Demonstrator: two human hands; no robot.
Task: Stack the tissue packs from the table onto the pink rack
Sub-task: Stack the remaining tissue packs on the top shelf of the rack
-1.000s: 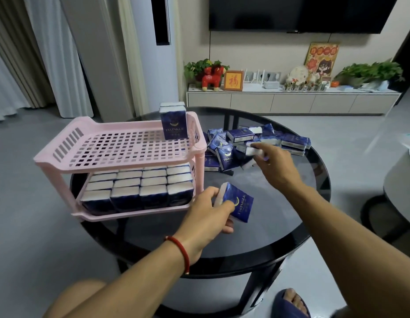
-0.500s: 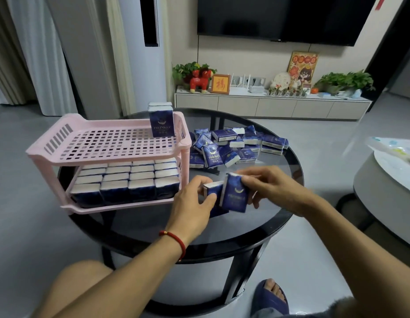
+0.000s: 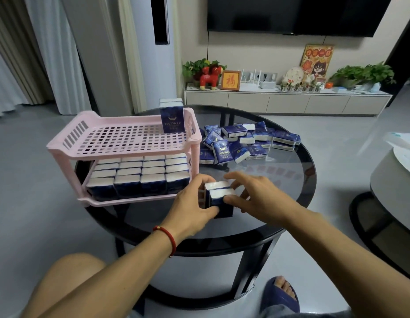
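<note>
left hand [image 3: 192, 204] + right hand [image 3: 256, 198]: each grip clamped on two tissue packs [image 3: 219, 195], pressed together upright on surface [image 3: 279, 180] | beside pink rack [image 3: 121, 143] | loose pile [image 3: 243, 141] behind

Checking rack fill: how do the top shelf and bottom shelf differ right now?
The top shelf holds one upright tissue pack at its back right corner; the bottom shelf is packed with rows of packs. The top shelf's grid floor shows mostly bare; the bottom shelf's is covered. Both are pink plastic.
</note>
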